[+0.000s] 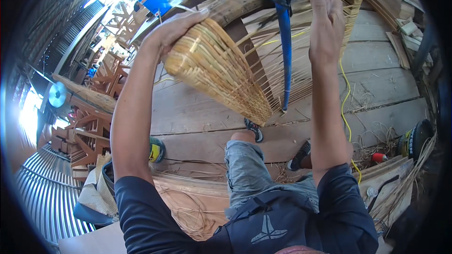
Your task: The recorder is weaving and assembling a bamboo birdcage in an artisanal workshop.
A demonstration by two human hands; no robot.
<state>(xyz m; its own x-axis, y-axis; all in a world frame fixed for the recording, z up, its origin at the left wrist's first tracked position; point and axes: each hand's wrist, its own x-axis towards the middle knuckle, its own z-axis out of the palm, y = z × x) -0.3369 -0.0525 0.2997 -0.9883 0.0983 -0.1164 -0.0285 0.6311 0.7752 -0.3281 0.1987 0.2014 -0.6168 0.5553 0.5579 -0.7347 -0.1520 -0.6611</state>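
Observation:
A large woven rattan frame (pixel 221 61) stands tilted before me, with a rounded, tightly woven side and an open stretch of thin strands (pixel 268 80). My left hand (pixel 174 30) is closed over the upper left edge of the weave, its fingers partly hidden behind it. My right hand (pixel 328 19) is raised near the frame's bound right edge (pixel 355 14). Its fingers are bent together beside the strands; what they hold, if anything, is hidden. Between my hands a blue pole (pixel 286 42) with black ties runs down to the lower strands.
A yellow cord (pixel 347 94) lies along the plank floor (pixel 372 84) at right. Near it are a red spool (pixel 378 158), a dark bucket (pixel 414 138) and loose rattan strips (pixel 405 183). A blue container (pixel 155 1) stands at the back left, beyond wooden frames (pixel 106 77).

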